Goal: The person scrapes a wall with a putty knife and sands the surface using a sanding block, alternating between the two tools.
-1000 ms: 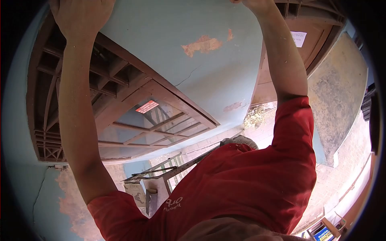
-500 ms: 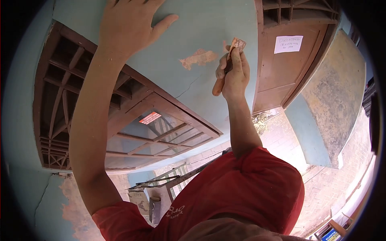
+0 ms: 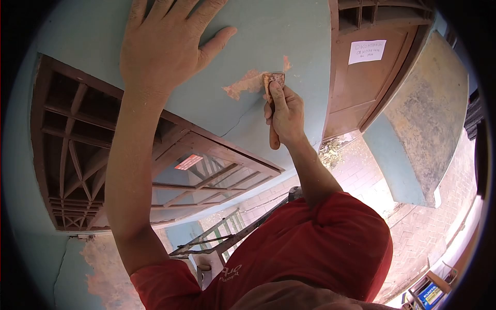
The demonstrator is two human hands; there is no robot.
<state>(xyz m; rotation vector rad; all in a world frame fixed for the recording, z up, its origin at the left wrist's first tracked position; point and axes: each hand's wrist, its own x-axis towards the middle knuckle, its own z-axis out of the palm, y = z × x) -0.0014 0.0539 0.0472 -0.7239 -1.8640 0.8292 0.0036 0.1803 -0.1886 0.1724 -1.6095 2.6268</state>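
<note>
My right hand is wrapped round a scraper with a wooden handle and a short, wide, stained blade. The blade's end lies at the right side of a patch of peeled paint, where pinkish plaster shows on the blue-green wall. A smaller bare spot is just above the blade. Flat against the wall at the upper left, my left hand has its fingers spread and holds nothing. Some of its fingertips are cut off by the top of the view. A thin crack runs down from the peeled patch.
A brown-framed window with a lattice vent lies left and below. On the right is a brown door bearing a paper notice. Brick paving and a metal-framed rack are below.
My right hand has moved down and left with the scraper, bringing its blade beside the peeled patch. My left hand stays on the wall, with more of its fingers in view.
</note>
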